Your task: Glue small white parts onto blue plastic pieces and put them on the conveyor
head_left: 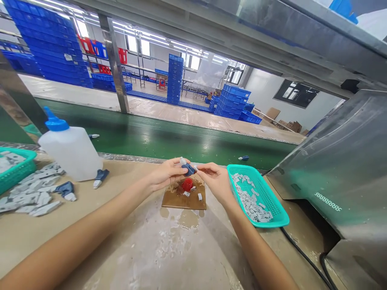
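Blue crates (175, 80) stand stacked beyond the green belt (169, 141) that runs past your bench (136, 253). Your left hand (167, 174) grips a dark blue piece (189, 169) with a pale end, above a wet brown board (172, 202); your fingers hide part of it. Your right hand (216, 180) pinches a small white part (196, 168) at its other side, too covered to make out well. Below sits a glossy red dome (187, 184), small white pieces near it. At your far left, a green basket (18, 177) is cut off; your bench top is wet and smeared.
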A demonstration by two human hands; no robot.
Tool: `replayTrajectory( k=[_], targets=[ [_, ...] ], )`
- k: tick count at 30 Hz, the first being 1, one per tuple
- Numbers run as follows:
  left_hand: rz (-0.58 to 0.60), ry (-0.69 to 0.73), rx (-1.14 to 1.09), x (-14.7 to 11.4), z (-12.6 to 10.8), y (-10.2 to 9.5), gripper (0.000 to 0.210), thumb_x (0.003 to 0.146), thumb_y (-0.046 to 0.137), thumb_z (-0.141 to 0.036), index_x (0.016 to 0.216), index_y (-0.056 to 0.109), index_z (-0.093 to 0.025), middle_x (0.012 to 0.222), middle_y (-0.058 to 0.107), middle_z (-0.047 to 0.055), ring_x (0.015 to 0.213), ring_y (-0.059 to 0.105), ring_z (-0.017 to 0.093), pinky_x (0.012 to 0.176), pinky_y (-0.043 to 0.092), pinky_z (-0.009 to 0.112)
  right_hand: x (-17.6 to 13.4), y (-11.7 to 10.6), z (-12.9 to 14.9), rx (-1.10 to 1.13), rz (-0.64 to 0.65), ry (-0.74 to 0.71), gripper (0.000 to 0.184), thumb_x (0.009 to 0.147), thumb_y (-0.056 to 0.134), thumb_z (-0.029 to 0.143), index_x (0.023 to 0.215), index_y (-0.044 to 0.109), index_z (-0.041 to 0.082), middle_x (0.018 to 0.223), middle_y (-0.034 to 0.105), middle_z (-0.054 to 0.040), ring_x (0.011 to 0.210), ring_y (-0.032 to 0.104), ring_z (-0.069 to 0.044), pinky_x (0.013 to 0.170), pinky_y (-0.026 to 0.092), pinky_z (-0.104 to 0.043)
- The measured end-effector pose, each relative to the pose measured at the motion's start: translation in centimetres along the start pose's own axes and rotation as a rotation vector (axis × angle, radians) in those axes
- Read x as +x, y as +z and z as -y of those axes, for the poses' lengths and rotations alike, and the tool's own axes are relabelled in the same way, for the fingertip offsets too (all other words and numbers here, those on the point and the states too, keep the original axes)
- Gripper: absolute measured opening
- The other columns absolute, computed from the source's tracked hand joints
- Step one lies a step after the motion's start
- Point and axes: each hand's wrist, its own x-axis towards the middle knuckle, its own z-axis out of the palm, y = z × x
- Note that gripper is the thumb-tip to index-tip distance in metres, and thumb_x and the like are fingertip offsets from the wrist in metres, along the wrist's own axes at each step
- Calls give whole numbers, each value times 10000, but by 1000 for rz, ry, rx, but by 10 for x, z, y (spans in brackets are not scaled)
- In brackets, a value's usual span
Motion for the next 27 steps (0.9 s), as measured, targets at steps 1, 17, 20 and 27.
replayTrajectory(
  k=[1,17,20,27],
  targets=[
    [0,-6,6,-1,0,1,300,519,766,-119,770,605,-156,777,646,7,731,614,114,732,468,230,0,0,-1,-4,-4,-6,84,652,634,230,709,672,182,756,657,-37,734,638,-170,727,531,-311],
    [-40,42,-62,-8,10,19,272,590,727,-126,825,596,-165,828,663,9,764,607,105,729,478,203,-10,0,-5,-374,70,-313,195,751,522,115,838,676,198,801,591,-41,757,584,-148,715,484,-290],
    [-125,19,-76,-9,11,28,226,670,649,-106,880,582,-159,834,665,31,761,604,113,756,480,226,-10,3,-4,-434,111,-361,267,752,495,96,934,655,207,865,566,-47,823,572,-142,763,475,-272],
    [-400,275,625,16,-22,2,357,724,512,-142,1076,496,-203,925,644,31,784,580,162,749,433,261,20,-83,9,-620,-12,-117,457,706,526,74,1144,513,204,884,571,-23,670,569,-109,664,477,-247]
  ],
)
